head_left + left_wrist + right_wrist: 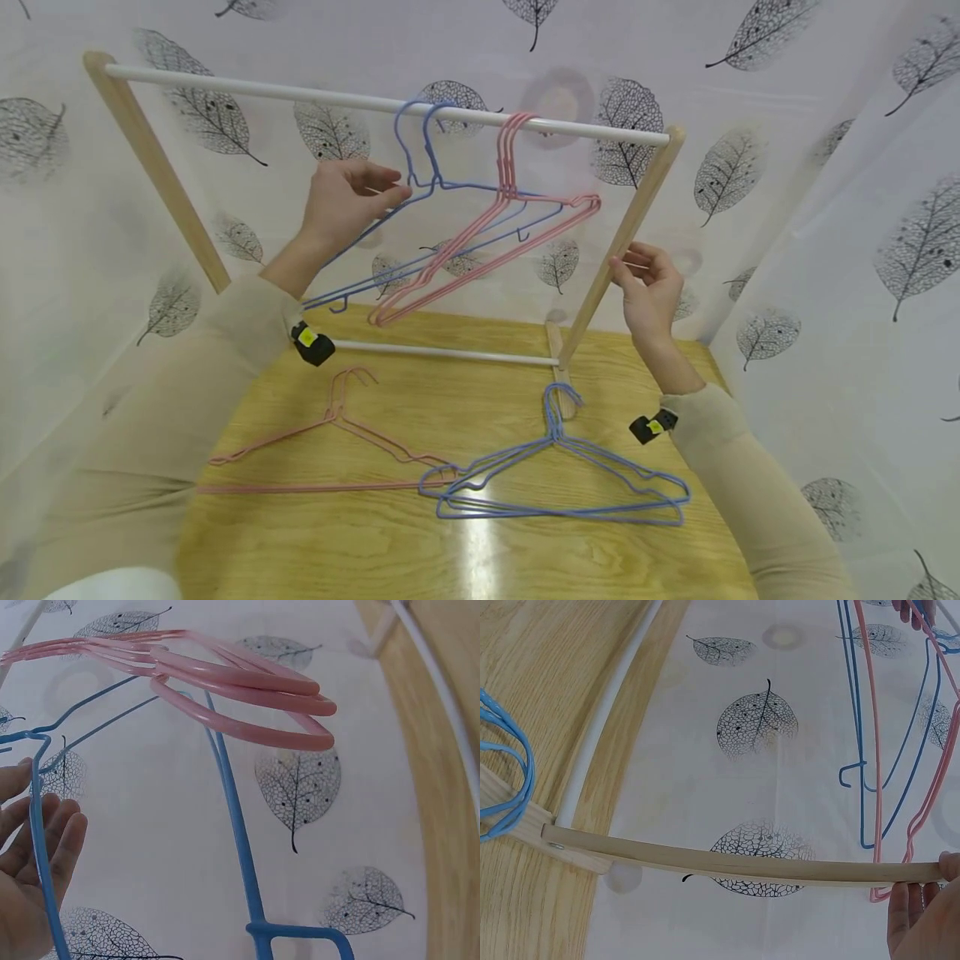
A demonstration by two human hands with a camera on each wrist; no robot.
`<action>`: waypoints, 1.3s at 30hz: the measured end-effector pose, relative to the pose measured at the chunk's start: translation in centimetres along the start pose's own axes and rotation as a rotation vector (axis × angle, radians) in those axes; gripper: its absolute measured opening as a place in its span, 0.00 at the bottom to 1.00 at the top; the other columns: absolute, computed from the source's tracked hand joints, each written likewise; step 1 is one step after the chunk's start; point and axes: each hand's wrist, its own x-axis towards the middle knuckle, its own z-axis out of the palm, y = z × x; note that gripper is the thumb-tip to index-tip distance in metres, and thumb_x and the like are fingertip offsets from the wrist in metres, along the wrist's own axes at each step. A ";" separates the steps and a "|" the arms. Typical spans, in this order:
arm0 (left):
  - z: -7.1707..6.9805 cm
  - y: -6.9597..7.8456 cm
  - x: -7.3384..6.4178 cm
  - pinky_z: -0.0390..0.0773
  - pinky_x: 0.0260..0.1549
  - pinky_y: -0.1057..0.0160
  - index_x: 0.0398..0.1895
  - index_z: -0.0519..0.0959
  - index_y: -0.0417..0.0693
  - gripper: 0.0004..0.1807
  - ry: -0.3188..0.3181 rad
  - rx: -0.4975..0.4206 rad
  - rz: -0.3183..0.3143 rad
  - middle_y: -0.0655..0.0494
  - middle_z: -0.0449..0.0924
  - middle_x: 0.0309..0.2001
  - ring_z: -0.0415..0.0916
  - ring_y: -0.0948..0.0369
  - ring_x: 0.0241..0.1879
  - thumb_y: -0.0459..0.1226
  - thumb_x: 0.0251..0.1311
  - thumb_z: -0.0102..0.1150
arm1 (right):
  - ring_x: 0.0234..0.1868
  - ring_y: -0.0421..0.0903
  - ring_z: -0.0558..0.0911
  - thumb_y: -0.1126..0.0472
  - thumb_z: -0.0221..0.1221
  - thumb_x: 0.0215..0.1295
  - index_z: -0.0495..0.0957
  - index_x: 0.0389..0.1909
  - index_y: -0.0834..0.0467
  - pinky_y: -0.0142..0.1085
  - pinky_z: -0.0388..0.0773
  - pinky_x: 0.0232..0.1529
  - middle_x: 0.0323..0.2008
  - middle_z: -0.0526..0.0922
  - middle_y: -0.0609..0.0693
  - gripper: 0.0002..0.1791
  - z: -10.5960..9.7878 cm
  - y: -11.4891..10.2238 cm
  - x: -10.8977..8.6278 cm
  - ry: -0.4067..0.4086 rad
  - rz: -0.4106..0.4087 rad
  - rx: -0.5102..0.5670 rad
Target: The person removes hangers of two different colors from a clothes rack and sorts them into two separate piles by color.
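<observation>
My left hand (345, 200) is at the neck of the blue wire hangers (465, 186), two of which hang by their hooks from the white rod (300, 92) of a clothes rack. Its thumb and fingers pinch at the sloping wire of one; that wire crosses in front of the fingers in the left wrist view. Right of them on the rod hang several pink hangers (507, 162), bunched close together. My right hand (651, 287) grips the rack's right wooden post (638, 208) between thumb and fingers.
On the wooden table (337, 550) lie pink hangers (315, 487) at left and several stacked blue hangers (555, 437) at right, overlapping at their ends. The rack's left post (161, 175) and lower white bar (450, 354) stand behind them. A leaf-print curtain (795, 167) surrounds the table.
</observation>
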 end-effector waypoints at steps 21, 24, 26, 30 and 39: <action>-2.1 1.3 1.0 0.90 0.38 0.74 0.49 0.87 0.32 0.13 0.025 -0.271 -0.010 0.71 0.89 0.30 0.88 0.71 0.29 0.34 0.68 0.69 | 0.38 0.37 0.84 0.74 0.66 0.68 0.83 0.48 0.57 0.24 0.90 0.41 0.38 0.83 0.42 0.12 0.0 0.1 0.0 0.001 0.009 0.001; -3.3 1.2 0.6 0.90 0.37 0.73 0.48 0.87 0.33 0.12 0.041 -0.299 -0.022 0.69 0.90 0.31 0.89 0.70 0.29 0.33 0.67 0.70 | 0.38 0.37 0.84 0.73 0.67 0.68 0.82 0.46 0.55 0.24 0.90 0.41 0.38 0.83 0.42 0.13 0.0 0.0 0.0 -0.001 0.019 0.005; -4.1 1.0 0.3 0.91 0.37 0.72 0.47 0.88 0.34 0.10 0.057 -0.326 -0.024 0.67 0.91 0.31 0.89 0.69 0.28 0.31 0.66 0.70 | 0.38 0.37 0.84 0.73 0.67 0.68 0.82 0.46 0.54 0.24 0.90 0.41 0.38 0.83 0.42 0.13 0.0 0.1 0.0 0.000 0.025 0.008; -5.6 0.6 -0.2 0.91 0.36 0.70 0.43 0.90 0.37 0.07 0.096 -0.379 -0.035 0.63 0.91 0.31 0.89 0.67 0.27 0.30 0.64 0.72 | 0.39 0.37 0.83 0.73 0.67 0.68 0.82 0.46 0.53 0.24 0.90 0.42 0.38 0.83 0.42 0.13 0.1 0.0 0.0 0.002 0.030 0.003; -8.1 0.6 -1.1 0.91 0.35 0.70 0.41 0.89 0.36 0.06 0.148 -0.471 -0.035 0.60 0.92 0.30 0.89 0.66 0.26 0.29 0.62 0.72 | 0.39 0.38 0.83 0.73 0.66 0.69 0.82 0.48 0.57 0.24 0.90 0.43 0.39 0.83 0.42 0.12 0.1 -0.1 -0.1 -0.003 0.030 -0.007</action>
